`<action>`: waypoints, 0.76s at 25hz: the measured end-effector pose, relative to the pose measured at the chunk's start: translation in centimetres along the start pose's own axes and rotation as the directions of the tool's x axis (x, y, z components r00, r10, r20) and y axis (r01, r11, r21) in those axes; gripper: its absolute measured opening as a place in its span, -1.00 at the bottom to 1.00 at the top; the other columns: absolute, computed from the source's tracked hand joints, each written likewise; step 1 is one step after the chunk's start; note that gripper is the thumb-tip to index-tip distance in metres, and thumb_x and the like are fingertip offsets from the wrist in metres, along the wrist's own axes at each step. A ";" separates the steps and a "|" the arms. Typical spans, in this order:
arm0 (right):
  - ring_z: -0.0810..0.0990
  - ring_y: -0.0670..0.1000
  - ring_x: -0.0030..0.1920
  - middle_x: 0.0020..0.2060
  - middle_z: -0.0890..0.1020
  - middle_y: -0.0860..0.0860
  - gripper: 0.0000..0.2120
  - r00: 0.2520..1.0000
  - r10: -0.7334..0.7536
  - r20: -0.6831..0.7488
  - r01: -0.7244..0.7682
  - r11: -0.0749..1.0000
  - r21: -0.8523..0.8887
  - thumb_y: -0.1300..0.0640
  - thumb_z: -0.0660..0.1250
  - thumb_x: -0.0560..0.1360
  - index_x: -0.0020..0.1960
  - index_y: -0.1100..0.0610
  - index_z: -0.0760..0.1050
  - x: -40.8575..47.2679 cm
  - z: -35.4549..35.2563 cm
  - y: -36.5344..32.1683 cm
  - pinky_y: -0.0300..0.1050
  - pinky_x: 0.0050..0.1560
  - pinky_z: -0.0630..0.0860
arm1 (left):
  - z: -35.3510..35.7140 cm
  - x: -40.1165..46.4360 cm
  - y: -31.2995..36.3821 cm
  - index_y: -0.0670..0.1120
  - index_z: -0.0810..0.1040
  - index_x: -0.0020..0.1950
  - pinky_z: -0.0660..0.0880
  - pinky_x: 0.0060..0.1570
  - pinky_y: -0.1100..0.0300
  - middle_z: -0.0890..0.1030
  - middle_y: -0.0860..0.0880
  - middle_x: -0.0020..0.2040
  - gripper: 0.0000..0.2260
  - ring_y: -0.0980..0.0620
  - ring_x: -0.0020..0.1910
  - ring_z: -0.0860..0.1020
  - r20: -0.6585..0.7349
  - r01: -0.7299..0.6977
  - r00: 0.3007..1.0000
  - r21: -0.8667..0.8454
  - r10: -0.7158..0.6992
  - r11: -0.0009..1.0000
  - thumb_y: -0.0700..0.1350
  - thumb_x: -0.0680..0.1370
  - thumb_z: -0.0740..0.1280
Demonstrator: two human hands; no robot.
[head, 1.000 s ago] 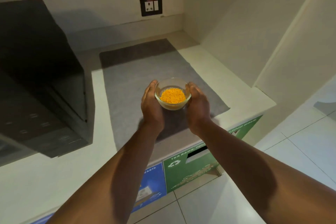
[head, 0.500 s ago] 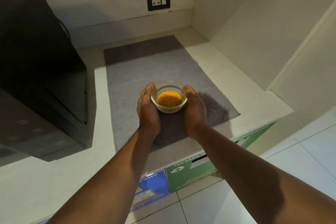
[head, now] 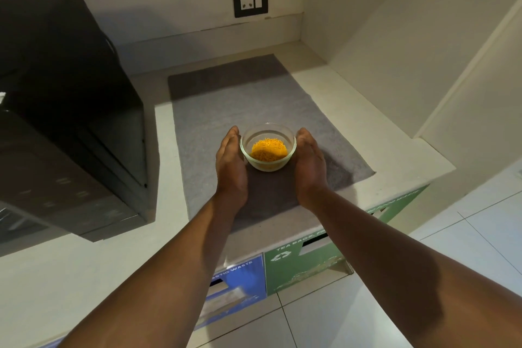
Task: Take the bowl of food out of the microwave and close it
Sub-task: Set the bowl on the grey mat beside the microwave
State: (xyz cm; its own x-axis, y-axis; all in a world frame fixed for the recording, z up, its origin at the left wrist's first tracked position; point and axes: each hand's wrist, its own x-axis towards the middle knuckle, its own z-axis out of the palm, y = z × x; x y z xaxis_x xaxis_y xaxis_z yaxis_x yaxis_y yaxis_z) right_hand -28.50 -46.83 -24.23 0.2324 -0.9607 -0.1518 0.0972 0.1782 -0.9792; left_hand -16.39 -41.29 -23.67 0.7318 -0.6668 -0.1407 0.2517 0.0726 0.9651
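A small glass bowl [head: 267,147] with orange shredded food sits low over the grey mat [head: 226,110] on the counter; I cannot tell whether it touches the mat. My left hand [head: 230,167] cups its left side and my right hand [head: 309,164] cups its right side, palms facing each other. The black microwave [head: 65,110] stands at the left, its door [head: 42,178] hanging open toward me.
A white counter [head: 367,110] runs into a corner with white walls on the right. A wall socket [head: 250,0] is at the back. Blue [head: 240,280] and green [head: 310,260] waste bin fronts sit below the counter edge. Tiled floor lies at bottom right.
Both hands carried the bowl forward over the mat and lowered it toward the surface. The view shifted slightly toward the counter.
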 end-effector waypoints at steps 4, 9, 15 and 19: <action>0.27 -0.18 0.36 0.57 0.30 0.02 -0.48 0.993 -0.112 -0.029 0.107 0.985 -0.133 0.03 0.10 0.68 0.62 0.08 0.16 -2.6 1.3 -3.1 -0.73 -0.03 0.22 | -1.5 -2.4 4.3 -0.14 0.35 0.56 0.33 -0.06 0.71 0.38 -0.05 0.56 -0.61 0.14 0.42 0.36 0.074 -0.110 0.992 0.110 0.102 0.988 -0.13 0.73 0.11; 0.27 -0.09 0.53 0.58 0.30 0.00 -0.53 0.966 -0.231 0.113 0.235 0.972 -0.023 0.09 0.13 0.70 0.60 0.08 0.22 -9.1 7.1 -8.8 -0.39 0.40 0.25 | -5.8 -7.7 14.3 -0.10 0.39 0.55 0.26 0.31 0.58 0.42 0.04 0.52 -0.62 0.27 0.43 0.34 0.242 -0.362 0.924 0.299 0.297 0.883 -0.15 0.71 0.16; 0.19 0.03 0.59 0.57 0.30 0.08 -0.55 0.794 -0.447 0.412 0.593 0.719 -0.364 0.11 0.11 0.70 0.57 0.17 0.26 -19.0 17.0 -14.6 -0.21 0.51 0.07 | -18.2 -13.3 27.3 -0.09 0.55 0.43 0.38 0.43 0.18 0.57 -0.07 0.42 -0.64 -0.01 0.42 0.50 0.380 -0.561 0.816 0.704 0.436 0.436 -0.18 0.63 0.28; 0.09 0.13 0.62 0.59 0.26 0.14 -0.51 0.656 -0.437 0.616 0.753 0.314 -0.579 0.05 0.09 0.69 0.57 0.21 0.25 -23.1 22.2 -14.9 0.03 0.56 0.04 | -31.9 -15.3 33.5 -0.07 0.58 0.35 0.53 0.19 0.00 0.63 -0.12 0.30 -0.68 -0.15 0.29 0.59 0.154 -0.259 0.884 0.947 0.441 0.188 -0.21 0.61 0.28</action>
State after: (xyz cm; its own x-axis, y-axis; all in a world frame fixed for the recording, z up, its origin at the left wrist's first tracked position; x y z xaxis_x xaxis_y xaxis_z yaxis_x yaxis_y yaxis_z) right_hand -13.83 -22.56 -3.18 0.7057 -0.5768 0.4115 -0.3548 -0.7904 -0.4993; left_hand 1.02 -4.99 3.72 0.6604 -0.6717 0.3357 -0.7423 -0.5161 0.4274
